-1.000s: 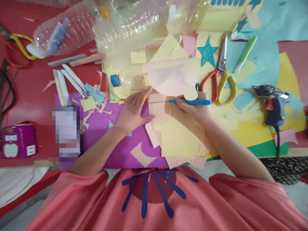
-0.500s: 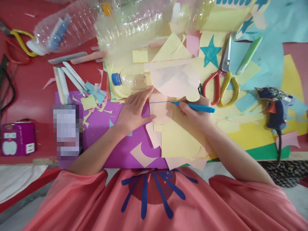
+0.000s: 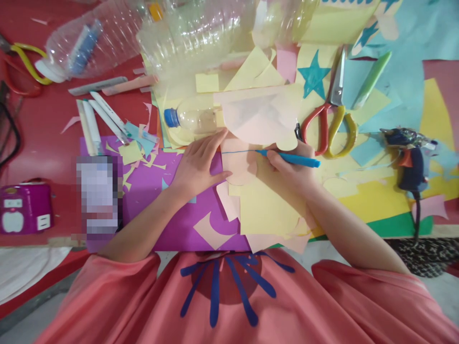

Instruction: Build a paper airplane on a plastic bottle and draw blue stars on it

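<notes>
My right hand [image 3: 296,167] is closed around a blue marker [image 3: 301,160], its tip on a pale pink paper piece [image 3: 238,169] with a rounded lower edge. A thin blue line runs across that piece from its left side to the tip. My left hand [image 3: 202,165] lies with fingers stretched and thumb apart, its fingertips at the paper's left edge. Just above sits a larger pale pink cut-out [image 3: 263,114], overlapping the marked piece. Under my right hand is a pale yellow sheet [image 3: 270,208].
Scissors with red and yellow handles [image 3: 333,114] lie right of my hands, and a glue gun [image 3: 410,167] farther right. Plastic bottles [image 3: 193,43] stretch along the back. Markers [image 3: 109,114], a blurred phone-like object [image 3: 98,196] and a purple sharpener-like box [image 3: 25,208] are on the left.
The marker tip has moved very slightly right, and the blue line is a little longer. My left hand stays in place on the paper; the view has shifted slightly.
</notes>
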### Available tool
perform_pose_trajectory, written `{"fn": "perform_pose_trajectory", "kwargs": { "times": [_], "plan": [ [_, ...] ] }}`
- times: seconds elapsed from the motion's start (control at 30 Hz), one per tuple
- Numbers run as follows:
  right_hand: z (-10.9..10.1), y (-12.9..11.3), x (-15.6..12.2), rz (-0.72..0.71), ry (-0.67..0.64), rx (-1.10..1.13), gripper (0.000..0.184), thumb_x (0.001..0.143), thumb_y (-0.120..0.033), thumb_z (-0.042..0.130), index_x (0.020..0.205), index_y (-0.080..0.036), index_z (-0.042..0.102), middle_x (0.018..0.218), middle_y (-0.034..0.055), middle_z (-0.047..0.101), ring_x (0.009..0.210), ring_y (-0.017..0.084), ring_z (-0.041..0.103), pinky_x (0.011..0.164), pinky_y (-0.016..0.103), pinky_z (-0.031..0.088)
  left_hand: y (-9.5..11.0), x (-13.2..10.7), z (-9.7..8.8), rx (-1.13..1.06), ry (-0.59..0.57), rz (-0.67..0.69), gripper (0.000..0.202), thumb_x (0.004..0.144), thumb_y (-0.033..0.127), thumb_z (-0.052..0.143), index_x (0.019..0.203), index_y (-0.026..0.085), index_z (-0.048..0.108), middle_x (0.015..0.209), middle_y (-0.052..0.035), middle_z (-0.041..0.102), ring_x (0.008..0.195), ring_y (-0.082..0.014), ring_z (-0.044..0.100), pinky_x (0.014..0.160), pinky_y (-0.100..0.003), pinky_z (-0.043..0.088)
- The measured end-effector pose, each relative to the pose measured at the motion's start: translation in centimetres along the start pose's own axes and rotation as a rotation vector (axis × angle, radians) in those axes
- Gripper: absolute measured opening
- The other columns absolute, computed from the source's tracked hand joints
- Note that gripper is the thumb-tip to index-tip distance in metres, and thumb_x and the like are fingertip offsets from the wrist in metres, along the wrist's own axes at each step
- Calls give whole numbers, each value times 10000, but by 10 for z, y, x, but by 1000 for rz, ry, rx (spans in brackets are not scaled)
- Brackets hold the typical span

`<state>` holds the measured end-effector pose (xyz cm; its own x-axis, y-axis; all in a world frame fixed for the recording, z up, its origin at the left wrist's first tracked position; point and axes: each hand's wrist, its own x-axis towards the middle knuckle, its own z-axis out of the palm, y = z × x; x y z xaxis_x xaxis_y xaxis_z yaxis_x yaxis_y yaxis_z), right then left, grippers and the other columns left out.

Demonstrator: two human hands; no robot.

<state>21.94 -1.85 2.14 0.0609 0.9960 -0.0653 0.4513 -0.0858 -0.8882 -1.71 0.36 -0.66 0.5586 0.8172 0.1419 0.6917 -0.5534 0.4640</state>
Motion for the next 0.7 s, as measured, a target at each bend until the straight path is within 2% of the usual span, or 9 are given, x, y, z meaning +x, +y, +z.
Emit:
{"fn": "perform_pose_trajectory", "kwargs": {
  "times": [0.1,0.3,0.47,0.57,0.7],
  "plan": [
    [-1,2,1,-13,-39,-1,190,791,-222,594,603,-209,571,500,-19,513,510,116,451,509,274,407,0,0,0,-7,0,-9,904,781,295,782,1497,279,232,1484,-119,491,1336,-326,513,1085,-471,463],
    [4,0,-1,51,40,-35,191,768,-208,597,583,-199,548,488,-24,473,524,117,431,500,275,372,-1,-1,1,0,14,6,901,785,296,781,1491,269,221,1478,-124,496,1322,-324,526,1078,-470,470],
    [6,1,-2,56,57,-39,140,733,-180,604,595,-189,586,538,-7,546,575,139,497,527,280,403,-2,-1,2,-13,24,13,910,775,297,792,1492,263,232,1473,-129,499,1322,-334,521,1082,-476,465],
    [7,3,-2,40,37,3,122,723,-207,590,604,-189,611,569,12,588,627,164,561,557,288,433,-2,-1,1,-14,9,2,893,783,294,782,1495,269,243,1476,-124,496,1329,-330,515,1087,-476,461],
    [10,2,-4,39,33,5,144,704,-249,570,582,-190,616,533,10,567,574,146,533,517,274,398,-2,-1,1,-8,-1,-13,886,789,312,773,1499,276,243,1478,-122,494,1326,-324,518,1076,-474,467]
  ]
}}
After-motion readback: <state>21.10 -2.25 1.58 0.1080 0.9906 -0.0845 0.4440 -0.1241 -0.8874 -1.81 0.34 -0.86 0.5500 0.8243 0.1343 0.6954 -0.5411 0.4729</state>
